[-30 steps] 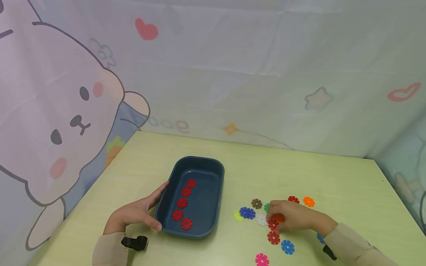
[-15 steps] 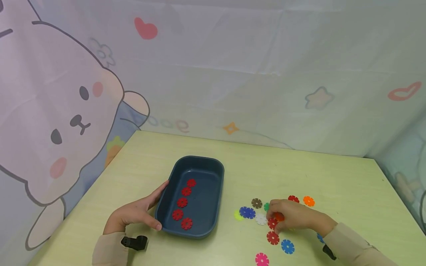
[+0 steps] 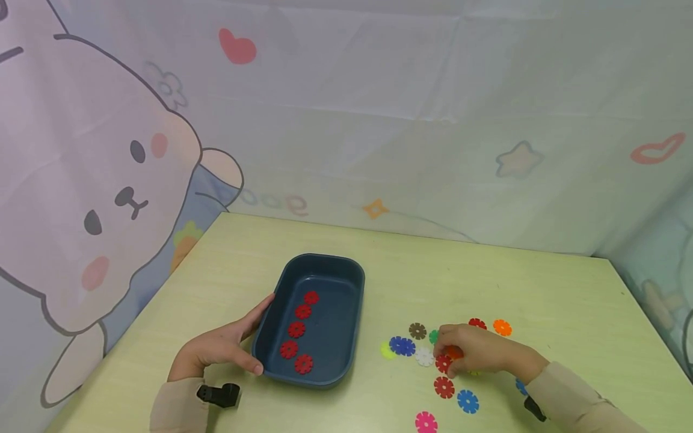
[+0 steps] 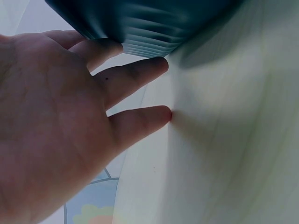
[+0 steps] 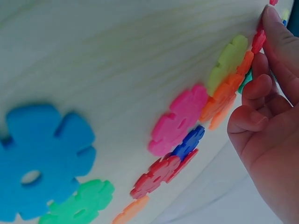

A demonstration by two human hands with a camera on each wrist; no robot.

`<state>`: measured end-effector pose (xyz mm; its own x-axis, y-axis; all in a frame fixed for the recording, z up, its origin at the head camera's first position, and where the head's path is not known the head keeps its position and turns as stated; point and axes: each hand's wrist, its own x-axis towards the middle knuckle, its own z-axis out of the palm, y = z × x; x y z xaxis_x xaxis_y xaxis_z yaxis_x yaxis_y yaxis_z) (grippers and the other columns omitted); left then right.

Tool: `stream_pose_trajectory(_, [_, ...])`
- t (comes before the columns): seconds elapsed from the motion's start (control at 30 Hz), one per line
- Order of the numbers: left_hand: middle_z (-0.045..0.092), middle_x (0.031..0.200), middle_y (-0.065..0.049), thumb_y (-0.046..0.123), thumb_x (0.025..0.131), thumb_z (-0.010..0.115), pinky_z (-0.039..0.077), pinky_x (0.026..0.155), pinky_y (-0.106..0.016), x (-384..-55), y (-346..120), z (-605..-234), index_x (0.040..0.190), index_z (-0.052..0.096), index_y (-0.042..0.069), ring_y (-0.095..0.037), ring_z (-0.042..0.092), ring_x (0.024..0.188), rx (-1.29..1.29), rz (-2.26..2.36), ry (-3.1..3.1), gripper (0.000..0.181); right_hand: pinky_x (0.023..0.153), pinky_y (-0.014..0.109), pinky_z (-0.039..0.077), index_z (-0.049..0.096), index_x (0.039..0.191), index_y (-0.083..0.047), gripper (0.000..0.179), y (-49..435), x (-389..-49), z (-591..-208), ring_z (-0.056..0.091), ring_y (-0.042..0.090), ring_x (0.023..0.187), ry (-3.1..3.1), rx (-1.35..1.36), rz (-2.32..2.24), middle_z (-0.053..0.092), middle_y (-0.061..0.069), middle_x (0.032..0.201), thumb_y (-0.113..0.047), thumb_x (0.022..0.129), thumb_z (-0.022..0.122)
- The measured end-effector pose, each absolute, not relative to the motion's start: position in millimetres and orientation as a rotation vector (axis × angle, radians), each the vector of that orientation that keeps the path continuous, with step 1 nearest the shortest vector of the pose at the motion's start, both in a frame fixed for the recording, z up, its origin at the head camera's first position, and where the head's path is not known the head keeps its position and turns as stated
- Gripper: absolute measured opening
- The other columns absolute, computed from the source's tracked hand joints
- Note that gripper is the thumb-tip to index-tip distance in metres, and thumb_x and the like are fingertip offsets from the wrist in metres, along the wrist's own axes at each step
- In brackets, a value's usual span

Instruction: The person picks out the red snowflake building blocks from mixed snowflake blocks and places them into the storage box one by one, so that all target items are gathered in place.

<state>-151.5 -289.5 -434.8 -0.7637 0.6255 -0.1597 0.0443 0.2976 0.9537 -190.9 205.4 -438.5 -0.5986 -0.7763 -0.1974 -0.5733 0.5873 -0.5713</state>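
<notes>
My left hand (image 3: 224, 349) rests against the left side and near corner of a dark blue tray (image 3: 354, 337), its fingers spread and fairly straight. In the left wrist view, two fingers (image 4: 140, 122) extend below the tray wall (image 4: 154, 32). Inside the tray lie several red snowflake discs (image 3: 296, 329). To the right, my right hand (image 3: 479, 349) pinches a red snowflake disc (image 3: 443, 363) at table level, over the loose pile. Part of that disc is hidden by the fingers. Another red disc (image 3: 444, 387) lies just nearer, and an orange-red one (image 3: 453, 353) shows under the hand.
Around my right hand lie brown (image 3: 417, 331), dark blue (image 3: 402, 346), white (image 3: 425, 356), light blue (image 3: 468, 402) and pink (image 3: 426, 422) discs. Farther back are red (image 3: 477, 324) and orange (image 3: 502, 327) discs. A printed cloth (image 3: 346, 120) hangs behind the table.
The red discs by my right fingertips have shifted very slightly. My left hand and the tray have stayed put.
</notes>
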Motion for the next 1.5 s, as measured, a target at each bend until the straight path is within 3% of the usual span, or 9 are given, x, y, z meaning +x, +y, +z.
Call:
stream_pose_trajectory(0.3, [-0.001, 0.162, -0.011, 0.015, 0.072, 0.084, 0.011, 0.109, -0.059, -151.9, -289.7, -434.1, 0.155, -0.008, 0.028, -0.039, 0.004, 0.145, 0.6, 1.489, 2.062, 0.125, 0.07, 0.021, 0.045, 0.067, 0.098, -0.018, 0.024, 201.0, -191.3, -435.1, 0.046, 0.004, 0.079, 2.414, -1.088, -0.574, 0.05, -0.014, 0.083, -0.021, 0.078, 0.08])
stream_pose_trajectory(0.73, [0.0, 0.162, -0.012, 0.013, 0.071, 0.084, 0.011, 0.11, -0.057, -150.7, -289.9, -433.8, 0.156, -0.007, 0.028, -0.038, 0.003, 0.145, 0.595, 1.492, 2.071, 0.125, 0.072, 0.02, 0.044, 0.061, 0.094, -0.024, 0.025, 197.5, -192.9, -434.9, 0.046, 0.003, 0.08, 2.429, -1.1, -0.494, 0.047, -0.014, 0.086, -0.022, 0.078, 0.08])
stream_pose_trajectory(1.0, [-0.001, 0.162, -0.012, 0.014, 0.07, 0.084, 0.01, 0.11, -0.058, -150.4, -289.7, -433.0, 0.156, -0.008, 0.026, -0.038, 0.003, 0.145, 0.579, 1.488, 2.076, 0.126, 0.081, 0.025, 0.048, 0.064, 0.097, -0.022, 0.024, 200.2, -189.9, -432.3, 0.049, 0.005, 0.087, 2.409, -1.056, -0.602, 0.055, -0.017, 0.093, -0.021, 0.079, 0.08])
stream_pose_trajectory(1.5, [-0.002, 0.162, -0.013, 0.015, 0.07, 0.085, 0.01, 0.11, -0.056, -150.1, -288.2, -432.8, 0.156, -0.007, 0.024, -0.038, 0.002, 0.145, 0.58, 1.467, 2.095, 0.126, 0.075, 0.024, 0.049, 0.07, 0.098, -0.023, 0.023, 205.6, -189.1, -436.8, 0.05, 0.003, 0.083, 2.47, -1.1, -0.594, 0.058, -0.018, 0.091, -0.029, 0.078, 0.079])
